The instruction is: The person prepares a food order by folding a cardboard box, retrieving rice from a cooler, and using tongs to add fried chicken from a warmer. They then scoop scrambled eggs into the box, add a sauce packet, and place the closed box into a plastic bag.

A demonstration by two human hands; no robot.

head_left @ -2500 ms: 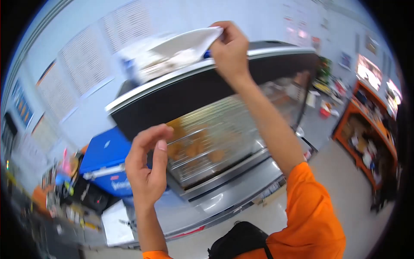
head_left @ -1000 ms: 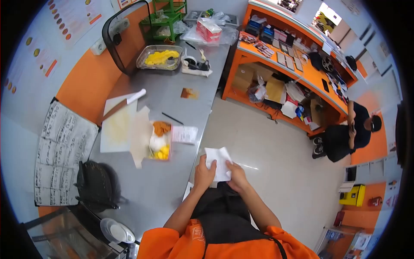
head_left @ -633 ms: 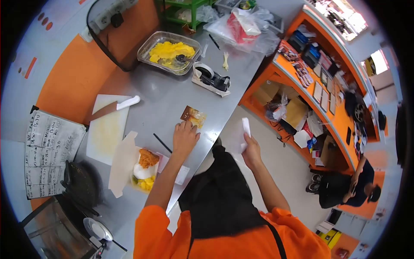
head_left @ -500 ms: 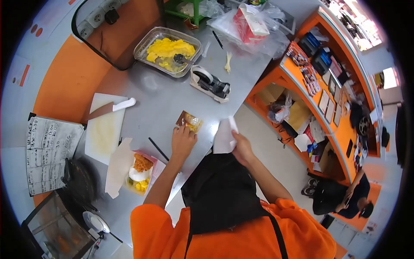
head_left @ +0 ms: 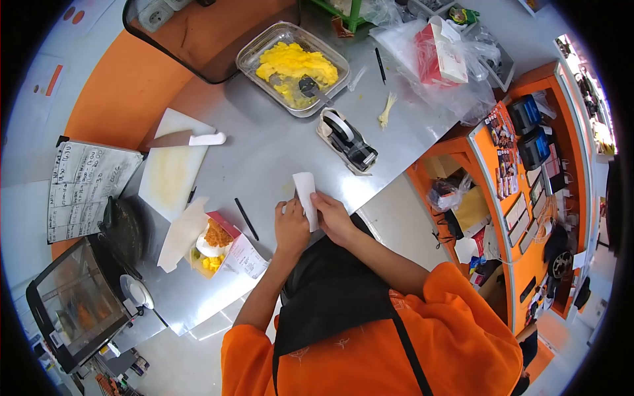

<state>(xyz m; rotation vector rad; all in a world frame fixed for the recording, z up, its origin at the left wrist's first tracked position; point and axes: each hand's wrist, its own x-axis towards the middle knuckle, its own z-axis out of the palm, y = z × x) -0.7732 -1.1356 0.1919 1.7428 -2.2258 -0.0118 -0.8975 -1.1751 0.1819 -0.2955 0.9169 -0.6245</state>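
A folded sheet of white paper (head_left: 304,197) stands almost on edge between my hands, over the front of the steel table. My right hand (head_left: 335,219) pinches it from the right side, thumb and fingers closed. On the other side my left hand (head_left: 292,228) has its fingers curled against the paper's left edge. The small brown and clear packet is mostly hidden behind the paper and my left fingers. Left of my forearm an open takeaway box (head_left: 232,231) holds fried chicken (head_left: 218,233), white rice (head_left: 209,247) and scrambled egg (head_left: 212,263).
A metal tray (head_left: 249,78) of scrambled egg with a spoon stands at the back. Near it is a tape dispenser (head_left: 347,142). A knife (head_left: 178,138) lies on a white cutting board (head_left: 168,181). A black pen (head_left: 247,219) lies beside the box.
My right hand has brought the white paper left to my left hand, over where the packet lay. My left fingers have moved from the packet to the paper's edge. The view has shifted.
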